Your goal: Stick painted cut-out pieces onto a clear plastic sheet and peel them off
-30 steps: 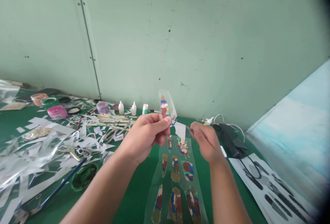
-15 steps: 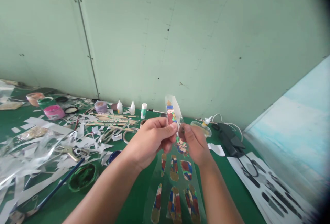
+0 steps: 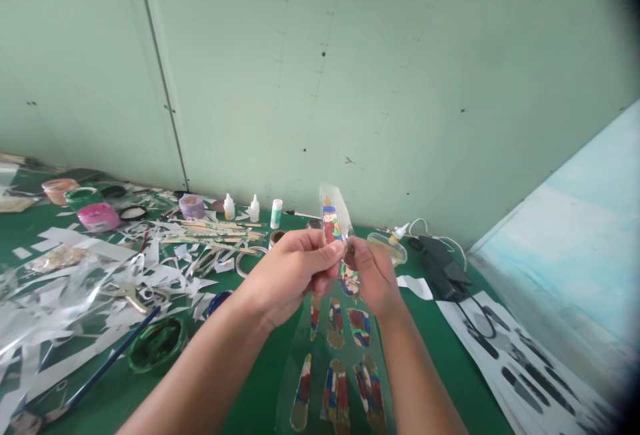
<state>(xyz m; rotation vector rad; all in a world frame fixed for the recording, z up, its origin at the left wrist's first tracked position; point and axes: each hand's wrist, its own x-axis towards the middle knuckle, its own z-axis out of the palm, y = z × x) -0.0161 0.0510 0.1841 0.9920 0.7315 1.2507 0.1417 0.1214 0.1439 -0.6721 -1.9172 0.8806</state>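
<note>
A narrow painted piece in blue, red, green and gold stands upright with clear film around it. My left hand pinches its lower end between thumb and fingers. Close beside it, my right hand is closed, its thumb and finger on a small brownish thing at the film's edge that I cannot make out. The fingertips of both hands nearly touch. Beneath them lies a long clear sheet bearing several painted pieces in the same colours, partly hidden by the hands.
Paper scraps, a blue paintbrush and a green paint pot are on the left. Small white bottles and a glue stick stand by the wall. A black device and printed sheets lie right.
The right fingertips have shifted slightly left and up, closer to the left hand, and the brownish thing shows less. The view has moved a little; the left hand keeps its pinch.
</note>
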